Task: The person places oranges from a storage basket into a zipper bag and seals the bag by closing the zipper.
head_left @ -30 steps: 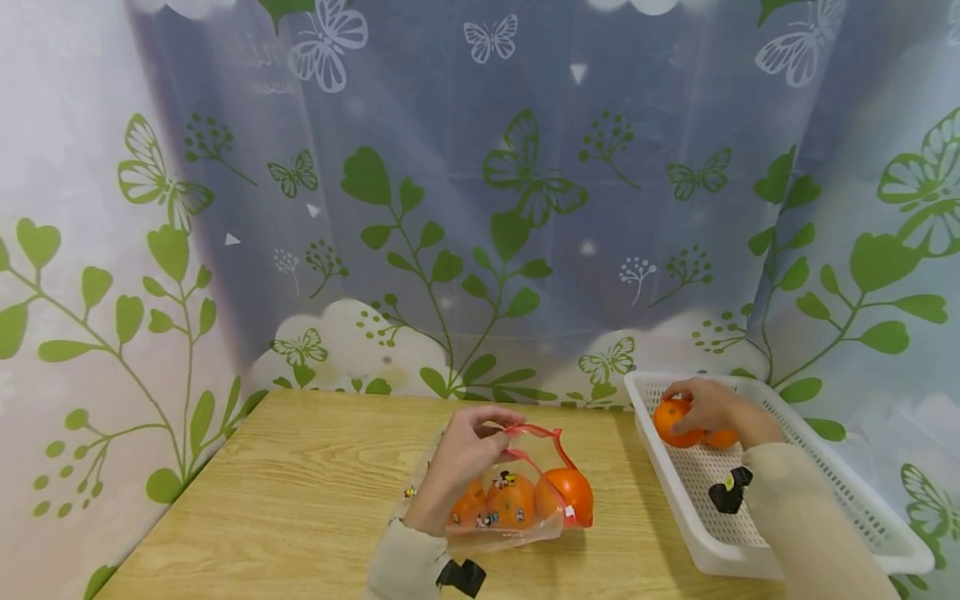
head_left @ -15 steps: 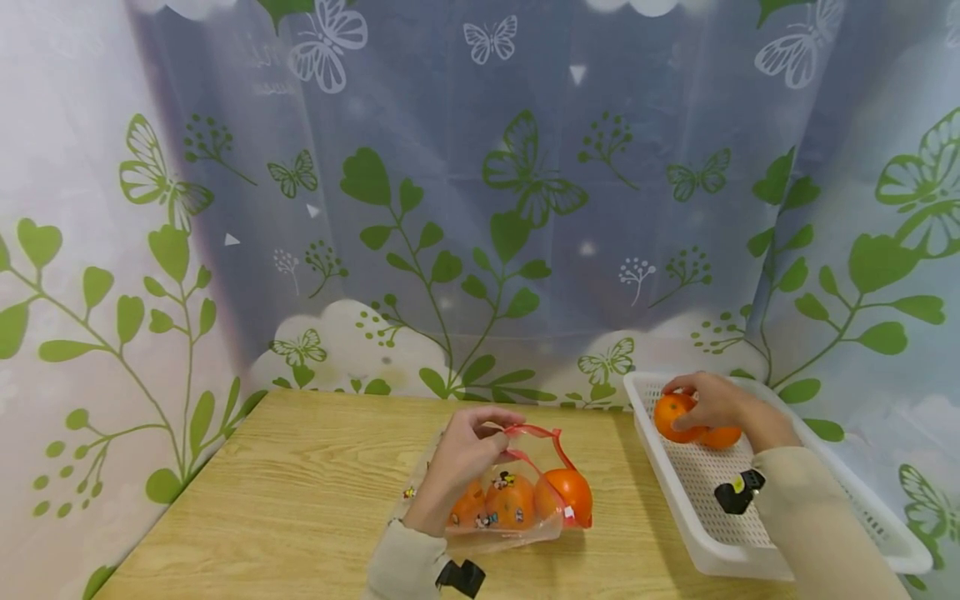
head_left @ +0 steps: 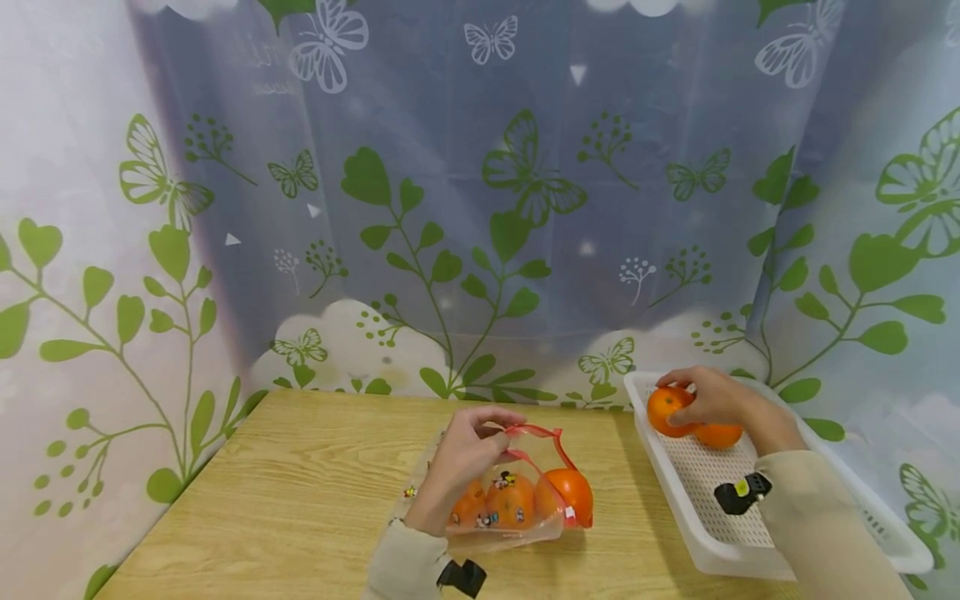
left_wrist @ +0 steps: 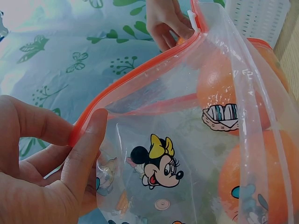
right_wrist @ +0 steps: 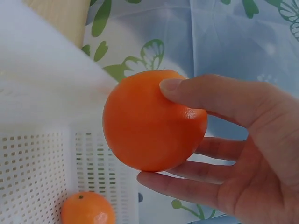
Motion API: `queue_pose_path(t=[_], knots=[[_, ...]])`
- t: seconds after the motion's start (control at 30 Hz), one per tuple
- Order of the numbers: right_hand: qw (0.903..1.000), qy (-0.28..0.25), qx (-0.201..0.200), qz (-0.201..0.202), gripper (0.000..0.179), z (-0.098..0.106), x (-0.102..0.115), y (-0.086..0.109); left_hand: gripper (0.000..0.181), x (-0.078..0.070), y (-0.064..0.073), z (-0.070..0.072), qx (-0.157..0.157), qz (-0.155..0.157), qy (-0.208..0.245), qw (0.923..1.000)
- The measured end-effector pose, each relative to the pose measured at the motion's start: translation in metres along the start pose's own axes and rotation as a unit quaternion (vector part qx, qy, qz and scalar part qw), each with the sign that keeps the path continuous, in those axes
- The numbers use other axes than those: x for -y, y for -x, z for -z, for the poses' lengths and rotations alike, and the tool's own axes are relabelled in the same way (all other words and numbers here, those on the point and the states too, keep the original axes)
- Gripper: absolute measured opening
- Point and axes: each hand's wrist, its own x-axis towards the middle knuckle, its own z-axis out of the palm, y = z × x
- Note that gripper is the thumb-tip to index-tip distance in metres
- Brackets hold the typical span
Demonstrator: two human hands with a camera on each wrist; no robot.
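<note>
My left hand pinches the red zip edge of a clear cartoon-printed zip bag between thumb and fingers, holding its mouth apart. Several oranges lie inside the bag, one of them near its right end. Over the far end of a white basket, my right hand grips an orange, thumb on top and fingers round its far side. Another orange sits lower in the basket, partly behind the hand in the head view.
The white perforated basket stands at the right of the wooden table, its long rim between the hands. A patterned curtain rises behind the table and at both sides.
My right hand has raised the orange slightly and shifted it a little left, away from the other orange, which shows more now. My left hand and the bag have stayed put.
</note>
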Motion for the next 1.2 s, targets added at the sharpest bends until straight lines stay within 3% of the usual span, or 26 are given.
queue_pose_path(t=[0.47, 1.2], knots=[[0.999, -0.025, -0.009, 0.037, 0.058, 0.004, 0.014, 0.007, 0.031, 0.0, 0.001, 0.0, 0.0, 0.004, 0.004, 1.0], [0.9973, -0.041, -0.012, 0.059, 0.057, -0.004, 0.041, 0.01, 0.032, 0.0, 0.0, 0.0, -0.003, 0.005, -0.003, 1.0]])
